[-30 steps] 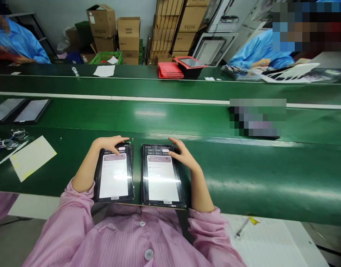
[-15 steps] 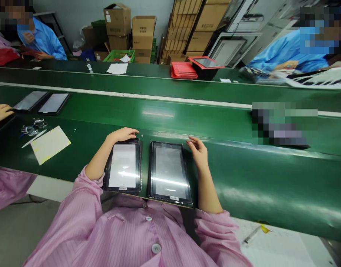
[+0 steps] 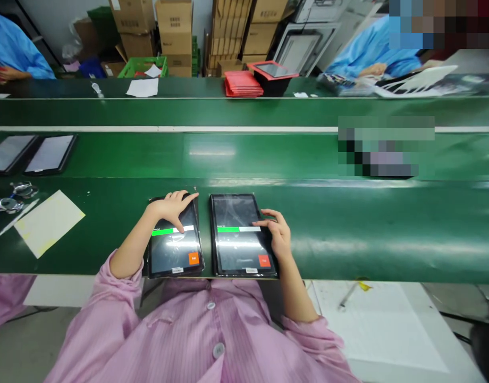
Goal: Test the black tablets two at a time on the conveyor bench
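Two black tablets lie side by side on the near green ledge in front of me. The left tablet shows a dark screen with a green bar and an orange button. My left hand rests on its upper half, fingers spread, a fingertip touching the bar. The right tablet shows the same dark screen with a green bar and orange button. My right hand lies at its right edge, fingers loosely apart, index finger on the bar's end. Neither hand holds anything.
Two more tablets lie on the conveyor belt at the left. A yellowish paper sheet and metal clips sit at the near left. Red cases and a red-framed tablet stand across the belt. People in blue coats work opposite; cardboard boxes behind.
Both tablet screens went from white pages to dark screens with a green bar and orange button. My hands moved down from the tablets' top edges onto the screens.
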`<state>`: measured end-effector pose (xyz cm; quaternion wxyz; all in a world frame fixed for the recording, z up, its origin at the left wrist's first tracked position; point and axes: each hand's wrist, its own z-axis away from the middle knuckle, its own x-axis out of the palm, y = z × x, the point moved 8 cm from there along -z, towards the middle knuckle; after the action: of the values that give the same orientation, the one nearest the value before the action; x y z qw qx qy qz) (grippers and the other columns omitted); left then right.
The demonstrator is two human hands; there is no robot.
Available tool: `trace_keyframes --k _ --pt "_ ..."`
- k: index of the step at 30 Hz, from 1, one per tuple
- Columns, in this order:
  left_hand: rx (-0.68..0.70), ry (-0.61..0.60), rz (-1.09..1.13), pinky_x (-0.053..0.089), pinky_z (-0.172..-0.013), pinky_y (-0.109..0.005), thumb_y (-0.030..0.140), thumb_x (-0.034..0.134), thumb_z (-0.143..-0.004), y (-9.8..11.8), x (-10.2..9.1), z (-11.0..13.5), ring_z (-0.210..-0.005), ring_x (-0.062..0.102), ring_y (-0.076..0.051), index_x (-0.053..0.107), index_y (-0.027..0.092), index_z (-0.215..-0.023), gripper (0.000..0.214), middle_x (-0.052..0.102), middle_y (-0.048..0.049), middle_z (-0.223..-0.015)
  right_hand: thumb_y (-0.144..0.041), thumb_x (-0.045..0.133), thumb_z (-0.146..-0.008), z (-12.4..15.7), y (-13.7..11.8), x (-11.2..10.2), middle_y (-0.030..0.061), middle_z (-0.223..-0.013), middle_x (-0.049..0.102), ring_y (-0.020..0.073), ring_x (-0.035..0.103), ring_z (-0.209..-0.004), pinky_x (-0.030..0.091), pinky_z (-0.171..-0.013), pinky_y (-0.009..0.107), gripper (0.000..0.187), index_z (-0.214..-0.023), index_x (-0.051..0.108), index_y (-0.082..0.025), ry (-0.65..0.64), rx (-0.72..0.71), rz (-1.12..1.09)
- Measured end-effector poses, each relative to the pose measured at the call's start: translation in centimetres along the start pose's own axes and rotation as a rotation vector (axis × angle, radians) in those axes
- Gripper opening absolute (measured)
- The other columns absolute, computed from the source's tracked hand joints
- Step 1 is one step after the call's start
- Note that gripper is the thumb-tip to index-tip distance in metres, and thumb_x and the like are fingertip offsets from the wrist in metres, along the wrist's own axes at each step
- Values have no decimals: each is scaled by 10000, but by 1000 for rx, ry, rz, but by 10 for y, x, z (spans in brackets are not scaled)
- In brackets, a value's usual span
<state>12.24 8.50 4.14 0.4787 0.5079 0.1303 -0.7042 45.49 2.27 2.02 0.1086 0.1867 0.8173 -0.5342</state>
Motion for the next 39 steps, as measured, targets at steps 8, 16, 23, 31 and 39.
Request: trace_keyframes --k 8,16,23,31,39 --pt "11 -55 38 351 -1085 -502 484 886 -501 -3 -12 -11 -1368 352 -415 102 219 -1540 1328 324 -220 -1498 -421 456 -942 -3 -4 -1 38 -1286 609 301 561 -1159 474 -921 438 412 -794 827 -317 -52 -54 -44" --pt "31 -80 13 383 -1038 -441 201 853 -572 1 -8 -15 -1300 357 -328 450 351 -1277 825 346 -67 -1406 -432 532 -925 -3 1 -14 87 -1268 616 299 587 -1138 484 -959 466 329 -880 816 -271 96 21 16" --pt "86 -78 32 359 -1030 -450 184 869 -580 1 -9 -20 -1273 347 -327 561 354 -1181 696 339 -53 -1333 -488 761 -752 1 46 0 95 -1049 748 248 691 -926 561 -883 413 432 -1090 741 -220 44 441 -167" --pt "75 -109 5 367 -1019 -460 228 847 -623 1 -10 -22 -1239 342 -319 564 381 -1180 643 329 -44 -1308 -473 810 -685 3 47 0 102 -919 776 263 719 -854 578 -786 383 427 -998 762 -187 44 575 -213" --pt "-10 -136 -11 399 -979 -427 271 867 -597 6 -14 -24 -1166 378 -292 549 331 -1119 614 347 -44 -1251 -464 794 -714 2 43 3 83 -947 757 244 702 -883 561 -838 384 411 -1028 744 -204 61 515 -258"
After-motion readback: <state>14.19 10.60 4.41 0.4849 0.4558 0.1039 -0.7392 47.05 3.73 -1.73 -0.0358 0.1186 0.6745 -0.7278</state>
